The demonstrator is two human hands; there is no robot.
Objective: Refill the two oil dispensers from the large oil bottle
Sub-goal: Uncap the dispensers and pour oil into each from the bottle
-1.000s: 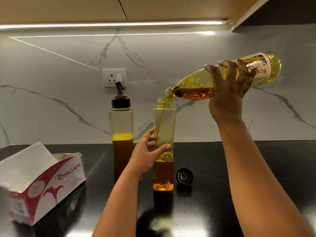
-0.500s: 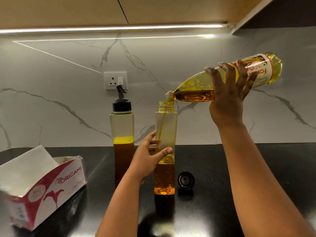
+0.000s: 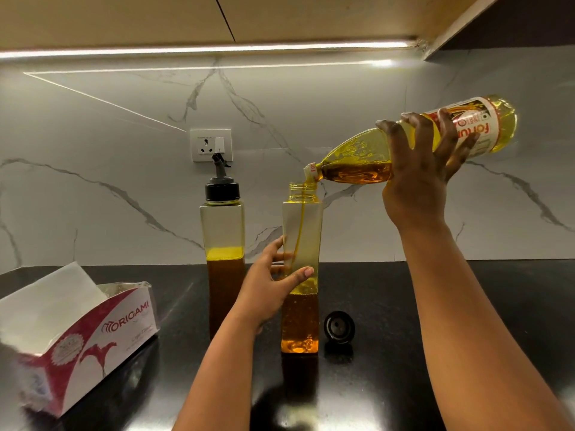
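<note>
My right hand [image 3: 418,169] grips the large oil bottle [image 3: 357,160], tilted with its mouth over the neck of the open square dispenser [image 3: 301,225]. A thin stream of oil runs down inside that dispenser, which is roughly a third full. My left hand [image 3: 267,290] holds this dispenser at mid height, thumb in front and fingers behind. A second dispenser [image 3: 222,231] with a black spout cap stands to the left, about half full. The loose black cap [image 3: 339,326] lies on the counter right of the open dispenser.
An opened red-and-white tissue box [image 3: 81,334] sits at the left on the black counter [image 3: 373,384]. A marble backsplash with a wall socket [image 3: 211,145] rises behind. A cabinet with a light strip hangs overhead.
Oil keeps streaming and the level in the open dispenser has crept up slightly. Both hands and the bottle hold nearly the same pose; the view shifted a little.
</note>
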